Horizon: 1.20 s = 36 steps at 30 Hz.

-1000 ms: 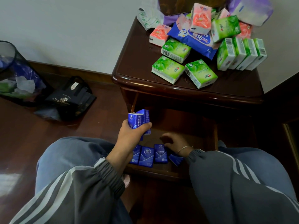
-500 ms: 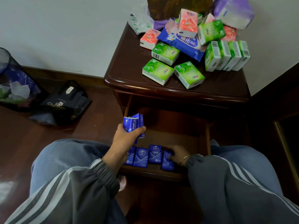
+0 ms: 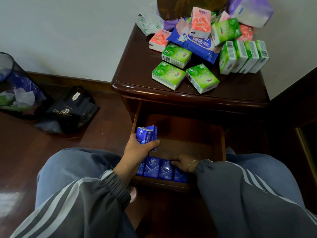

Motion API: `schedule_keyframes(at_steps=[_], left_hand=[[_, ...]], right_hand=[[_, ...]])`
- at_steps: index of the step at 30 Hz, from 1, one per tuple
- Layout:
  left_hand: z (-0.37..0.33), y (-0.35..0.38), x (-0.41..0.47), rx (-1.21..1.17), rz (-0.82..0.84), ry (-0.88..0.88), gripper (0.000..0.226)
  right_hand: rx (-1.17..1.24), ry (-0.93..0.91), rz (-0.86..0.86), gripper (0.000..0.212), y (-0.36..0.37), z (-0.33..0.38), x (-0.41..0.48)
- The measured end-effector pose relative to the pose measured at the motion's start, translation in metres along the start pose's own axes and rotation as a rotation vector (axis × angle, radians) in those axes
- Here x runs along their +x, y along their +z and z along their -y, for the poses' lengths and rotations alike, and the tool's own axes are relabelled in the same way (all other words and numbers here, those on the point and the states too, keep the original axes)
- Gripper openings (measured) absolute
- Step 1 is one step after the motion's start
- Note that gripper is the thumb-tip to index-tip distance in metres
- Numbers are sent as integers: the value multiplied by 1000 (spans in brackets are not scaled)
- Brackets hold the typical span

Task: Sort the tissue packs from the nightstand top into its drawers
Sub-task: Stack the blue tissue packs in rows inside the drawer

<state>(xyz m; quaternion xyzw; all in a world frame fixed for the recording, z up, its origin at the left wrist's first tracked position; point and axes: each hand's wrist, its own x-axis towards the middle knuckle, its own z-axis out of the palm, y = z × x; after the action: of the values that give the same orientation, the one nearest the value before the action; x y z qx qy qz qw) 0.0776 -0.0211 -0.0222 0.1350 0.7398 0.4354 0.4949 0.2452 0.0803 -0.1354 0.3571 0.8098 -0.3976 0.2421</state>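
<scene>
Tissue packs [image 3: 146, 137] w/ "Vinda" label, in L hand [image 3: 137, 149]

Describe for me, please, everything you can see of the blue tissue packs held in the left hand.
The blue tissue packs are a small stack of glossy, plastic-wrapped pocket packs, deep blue with a white logo and white lettering; the exact count is unclear. The left hand grips them from below, thumb across their lower front. They stand roughly upright, slightly tilted, over the left side of the open drawer, clear of the row of packs at its front.
</scene>
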Motion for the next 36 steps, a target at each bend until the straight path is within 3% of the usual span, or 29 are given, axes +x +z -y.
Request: schedule_keyframes(at_steps=[2,5,7,9,14,18,22,27,32,36], left_hand=[[2,2,1,26,-4,27,55],[5,6,1,93,12,85,55],[9,11,0,142,59,110,57],[13,14,-2,163,130,112,55],[15,20,-7,170,382,15,62],[20,22,-9,144,483,-43,48],[23,29,-4,258,397,85,40],[33,28,16,312,87,19,31],[52,55,32,495,83,-14,37],[68,72,36,671,161,111,39]], right_hand=[[87,24,-70,38,-9,9,-7],[586,41,-228,41,-30,35,-22],[897,-15,-202,35,-45,51,-35],[991,-77,-174,23,-55,60,-44],[990,-29,-186,8,-60,51,-58],[1002,29,-188,12,-57,33,-62],[1039,76,-150,16,-52,19,-61],[902,308,-381,29,-48,-6,-47],[653,418,-269,25,-21,-24,-35],[543,359,-202,23,-3,-28,-28]])
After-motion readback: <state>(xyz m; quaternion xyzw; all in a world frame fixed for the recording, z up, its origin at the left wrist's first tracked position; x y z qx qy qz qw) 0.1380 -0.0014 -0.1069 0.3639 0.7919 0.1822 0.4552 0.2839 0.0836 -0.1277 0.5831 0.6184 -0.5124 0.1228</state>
